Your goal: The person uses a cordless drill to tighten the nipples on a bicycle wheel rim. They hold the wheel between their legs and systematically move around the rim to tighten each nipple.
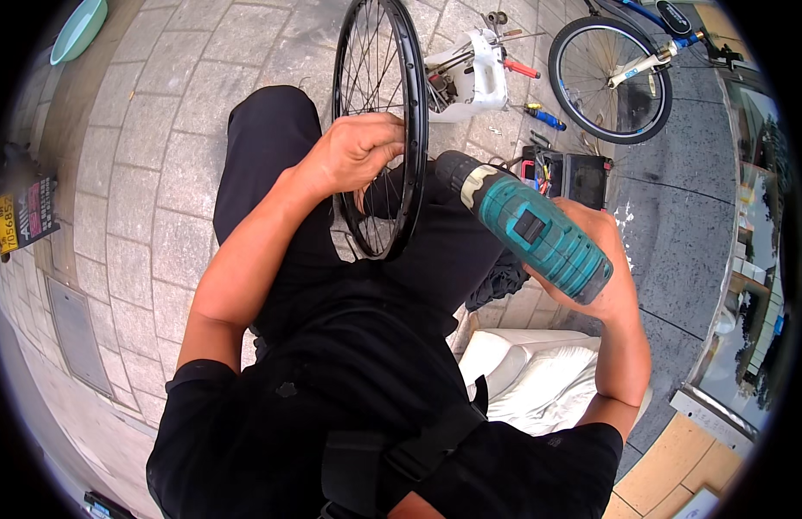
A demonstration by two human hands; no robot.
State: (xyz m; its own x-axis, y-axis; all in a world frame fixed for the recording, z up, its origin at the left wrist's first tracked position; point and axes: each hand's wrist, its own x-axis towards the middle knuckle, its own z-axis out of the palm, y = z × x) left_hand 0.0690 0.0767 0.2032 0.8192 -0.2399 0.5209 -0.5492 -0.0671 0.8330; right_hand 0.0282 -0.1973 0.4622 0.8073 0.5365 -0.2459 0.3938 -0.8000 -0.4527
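A black bicycle wheel without a tyre (414, 95) stands upright between my knees, its dark spokes seen at a slant. My left hand (353, 154) is closed at the wheel's rim, fingers curled in toward the spokes; the fingertips are partly hidden. In my right hand (598, 232) is a teal and black cordless drill (539, 229), gripped by its handle beneath the body. The drill's chuck points at the rim from the right, close to it. Whether its tip touches the rim cannot be made out.
Beyond the wheel stands a white plastic container (487, 78) with tools. A blue screwdriver-like tool (548, 118) lies on the paving near an open toolbox (582, 180). A bicycle's front wheel (561, 65) stands far right. White cushioning (548, 372) sits beside my right side; a green basin (79, 30) far left.
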